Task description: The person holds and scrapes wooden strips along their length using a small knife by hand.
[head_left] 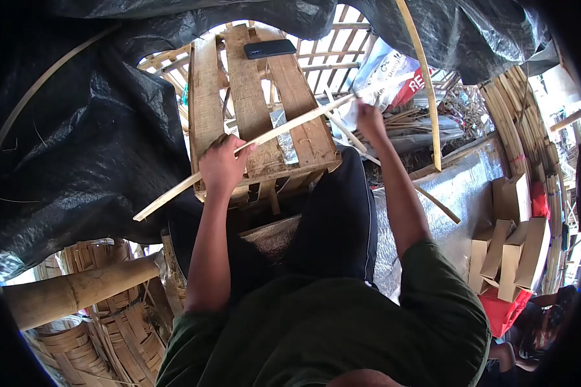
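Observation:
A long pale bamboo strip [290, 124] slants across a slatted wooden bench [248, 103], its lower end out past the bench's left side. My left hand [223, 162] is closed around the strip near the bench's front edge. Farther along, my right hand [370, 122] is a closed, motion-blurred fist beside the strip's far part. Something dark and smeared shows at its fingers; I cannot make out what it is. A dark phone [269, 48] lies on the far end of the bench.
Black plastic sheeting [90, 129] hangs at left and above. A curved bamboo strip [426, 84] hangs right of my right hand. Behind it are a printed plastic bag [390, 74] and loose strips. Cardboard boxes [510, 255] stand at right near another person [542, 322]; a bamboo pole [84, 289] lies lower left.

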`<state>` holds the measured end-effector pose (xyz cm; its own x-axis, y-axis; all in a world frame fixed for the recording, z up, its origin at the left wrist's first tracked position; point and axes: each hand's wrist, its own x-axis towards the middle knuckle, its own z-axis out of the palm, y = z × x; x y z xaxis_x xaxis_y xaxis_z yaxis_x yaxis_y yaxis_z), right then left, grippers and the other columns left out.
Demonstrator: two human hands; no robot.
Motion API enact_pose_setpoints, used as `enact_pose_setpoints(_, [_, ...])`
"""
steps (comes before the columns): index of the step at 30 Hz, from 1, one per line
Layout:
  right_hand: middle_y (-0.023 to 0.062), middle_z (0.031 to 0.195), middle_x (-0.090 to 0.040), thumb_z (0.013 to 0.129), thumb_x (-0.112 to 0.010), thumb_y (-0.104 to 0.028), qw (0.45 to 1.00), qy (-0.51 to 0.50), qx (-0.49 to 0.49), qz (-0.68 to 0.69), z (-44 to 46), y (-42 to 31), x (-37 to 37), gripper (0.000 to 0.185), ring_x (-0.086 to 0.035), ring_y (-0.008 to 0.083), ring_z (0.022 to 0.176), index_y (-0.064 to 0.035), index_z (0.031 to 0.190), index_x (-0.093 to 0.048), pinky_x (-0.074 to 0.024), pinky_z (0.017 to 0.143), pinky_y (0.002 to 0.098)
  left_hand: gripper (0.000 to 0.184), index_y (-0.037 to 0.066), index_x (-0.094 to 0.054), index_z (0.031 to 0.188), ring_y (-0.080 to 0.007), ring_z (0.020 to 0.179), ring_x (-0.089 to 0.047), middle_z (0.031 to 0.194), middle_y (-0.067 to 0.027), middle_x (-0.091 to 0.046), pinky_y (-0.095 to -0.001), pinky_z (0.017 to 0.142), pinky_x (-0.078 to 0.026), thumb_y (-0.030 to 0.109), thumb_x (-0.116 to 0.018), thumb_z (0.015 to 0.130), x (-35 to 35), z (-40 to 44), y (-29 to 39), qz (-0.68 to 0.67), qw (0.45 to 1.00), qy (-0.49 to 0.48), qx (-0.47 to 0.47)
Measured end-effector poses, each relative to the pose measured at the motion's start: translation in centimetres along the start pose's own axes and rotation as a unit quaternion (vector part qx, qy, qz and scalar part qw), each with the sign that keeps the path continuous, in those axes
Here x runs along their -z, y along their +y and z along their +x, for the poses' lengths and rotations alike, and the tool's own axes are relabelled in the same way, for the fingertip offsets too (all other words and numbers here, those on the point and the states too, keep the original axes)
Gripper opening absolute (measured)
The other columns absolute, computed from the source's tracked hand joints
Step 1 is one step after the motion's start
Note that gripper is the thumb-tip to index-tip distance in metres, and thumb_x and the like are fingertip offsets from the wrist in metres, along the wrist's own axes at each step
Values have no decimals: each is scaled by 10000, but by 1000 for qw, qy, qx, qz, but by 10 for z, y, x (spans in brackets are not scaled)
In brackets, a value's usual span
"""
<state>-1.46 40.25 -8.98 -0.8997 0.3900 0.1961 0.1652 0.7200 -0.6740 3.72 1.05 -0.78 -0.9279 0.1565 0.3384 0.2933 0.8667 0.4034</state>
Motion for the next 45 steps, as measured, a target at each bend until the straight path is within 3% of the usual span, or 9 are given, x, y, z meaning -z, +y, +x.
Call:
enact_pose_setpoints(6, [238, 633, -589, 989, -447, -393, 989, -15, 131, -72, -11, -8, -11, 496, -602, 420, 614, 33, 835, -650, -466, 617, 499, 322, 130, -668, 814, -268, 713, -670, 775, -31, -689, -384, 623, -500, 447, -726, 797, -4, 3, -3, -5, 1000, 14, 1])
enact_pose_setpoints(9, [240, 706, -644, 1003, -407, -386, 953, -46, -292, 63, 5, -20, 24, 507, -641, 419, 683, 28, 852, -659, -500, 661, 484, 315, 130, -667, 812, -269, 712, -669, 771, -32, -688, -385, 622, -499, 437, -734, 790, -3, 3, -1, -3, 1000, 14, 4])
enact_pose_setpoints(13, [214, 790, -663, 1011, -391, -388, 993, -97, 25, -70, -27, -45, 0, 480, -645, 393, 726, 32, 997, -621, -518, 724, 493, 316, 129, -668, 807, -271, 696, -667, 774, -32, -691, -390, 611, -497, 436, -743, 782, -1, 2, -1, 9, 1000, 9, 6])
enact_pose_setpoints(17, [164, 686, -583, 1009, -420, -417, 930, -119, -314, 151, 1, -12, -1, 506, -609, 306, 651, 63, 1018, -580, -477, 625, 427, 330, 130, -670, 806, -272, 685, -667, 778, -32, -695, -390, 602, -496, 452, -739, 782, -2, 1, -1, -8, 1000, 22, 2])
enact_pose_setpoints(20, [115, 633, -564, 1008, -431, -442, 992, -14, 117, 37, -26, -32, -32, 515, -545, 321, 542, 47, 1041, -590, -446, 575, 455, 336, 133, -672, 809, -271, 683, -668, 780, -29, -697, -389, 602, -495, 464, -729, 788, -1, 4, 1, 9, 1000, 15, 7])
enact_pose_setpoints(25, [40, 568, -529, 1005, -410, -488, 952, -78, -276, 106, -12, -46, 26, 518, -461, 148, 411, -9, 953, -599, -331, 354, 309, 336, 142, -673, 810, -267, 689, -670, 779, -27, -696, -392, 607, -497, 474, -720, 794, -2, 1, 0, 9, 1000, 8, 9])
enact_pose_setpoints(29, [111, 587, -571, 1010, -420, -459, 976, -179, 115, -51, 3, -12, 0, 571, -497, 197, 447, 53, 865, -626, -409, 432, 383, 331, 142, -672, 815, -267, 697, -672, 778, -28, -696, -392, 609, -499, 469, -722, 794, 1, 0, 1, 9, 1000, -3, 11])
enact_pose_setpoints(31, [158, 659, -623, 1014, -408, -443, 974, -65, -193, 100, 1, -37, 31, 544, -573, 258, 532, 35, 904, -644, -460, 529, 412, 323, 145, -674, 826, -269, 704, -674, 781, -28, -697, -393, 611, -500, 463, -723, 795, -1, 1, 1, 12, 1000, 11, 5])
enact_pose_setpoints(45, [94, 553, -565, 982, -467, -427, 951, -217, -217, -27, 6, -56, 21, 530, -576, 178, 490, 51, 835, -642, -460, 418, 367, 287, 133, -676, 809, -257, 639, -657, 722, -37, -672, -385, 573, -491, 412, -741, 789, -2, -2, -1, 8, 1000, 19, -5])
